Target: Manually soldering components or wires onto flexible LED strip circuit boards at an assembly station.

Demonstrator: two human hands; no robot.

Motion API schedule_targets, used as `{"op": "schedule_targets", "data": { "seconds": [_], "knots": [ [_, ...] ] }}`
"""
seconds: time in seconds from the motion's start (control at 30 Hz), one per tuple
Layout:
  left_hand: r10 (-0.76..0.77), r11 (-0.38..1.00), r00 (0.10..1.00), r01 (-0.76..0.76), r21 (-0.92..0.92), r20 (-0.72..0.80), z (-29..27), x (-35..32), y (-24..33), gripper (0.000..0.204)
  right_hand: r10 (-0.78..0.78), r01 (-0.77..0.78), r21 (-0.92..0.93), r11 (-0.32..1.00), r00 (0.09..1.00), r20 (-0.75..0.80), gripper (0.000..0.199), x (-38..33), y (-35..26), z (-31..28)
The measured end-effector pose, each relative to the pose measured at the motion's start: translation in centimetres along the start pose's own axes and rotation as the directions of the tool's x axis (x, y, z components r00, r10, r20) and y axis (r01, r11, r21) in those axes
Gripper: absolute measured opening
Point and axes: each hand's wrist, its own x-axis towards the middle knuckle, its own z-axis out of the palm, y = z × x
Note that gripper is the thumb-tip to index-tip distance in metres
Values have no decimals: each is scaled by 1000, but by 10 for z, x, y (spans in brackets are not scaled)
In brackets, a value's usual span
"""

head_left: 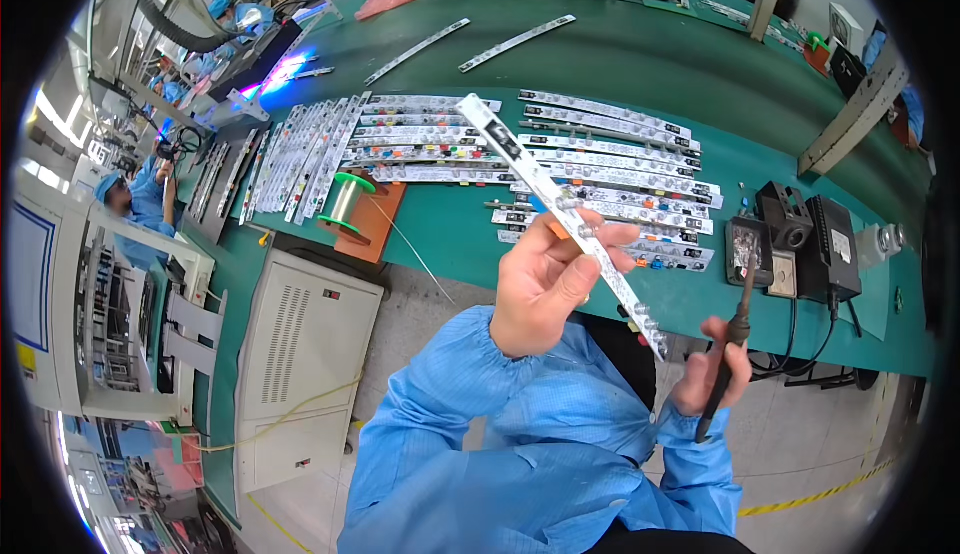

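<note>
I have my left hand pinching a long circuit strip above the green worktop; right hand grips the soldering iron just below it. Inspection, I judge; next, tip to joint.

White circuit strip with silver, orange and blue parts; black soldering iron; green bench; blue sleeves; green-flanged solder spool.

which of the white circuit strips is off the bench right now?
The long white strip pinched in the left hand, raised and slanting across the view. All the other strips lie flat in rows on the green bench.
</note>
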Motion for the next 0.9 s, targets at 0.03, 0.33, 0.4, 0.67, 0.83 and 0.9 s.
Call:
{"op": "schedule_targets", "data": {
  "seconds": [0.03, 0.33, 0.4, 0.67, 0.83, 0.9],
  "knots": [
    [-11, 1000, 999, 11, 1, 41, 3, 0, 1, 35, 2, -2, 2, 1000, 1000, -12, 47, 7, -1, -3],
    [-232, 972, 937, 230, 38, 263, 21, -6, -3, 36, 67, -102, 369, 924, 992, 107, 66, 93, -31, 26],
    [-243, 970, 925, 235, 64, 293, 24, -7, -5, 37, 9, -76, 357, 931, 982, 187, 71, 110, -35, 32],
    [-263, 964, 895, 233, 126, 359, 28, -7, -10, 37, 18, -85, 396, 914, 985, 170, 74, 109, -34, 35],
    [-251, 951, 910, 169, 260, 329, 24, -1, 2, 30, 77, -98, 381, 919, 995, 70, 65, 102, -34, 32],
    [-224, 789, 899, -59, 612, 376, 15, 17, 19, 26, 105, -78, 228, 971, 989, -106, 61, 93, -28, 19]
  ]
}}
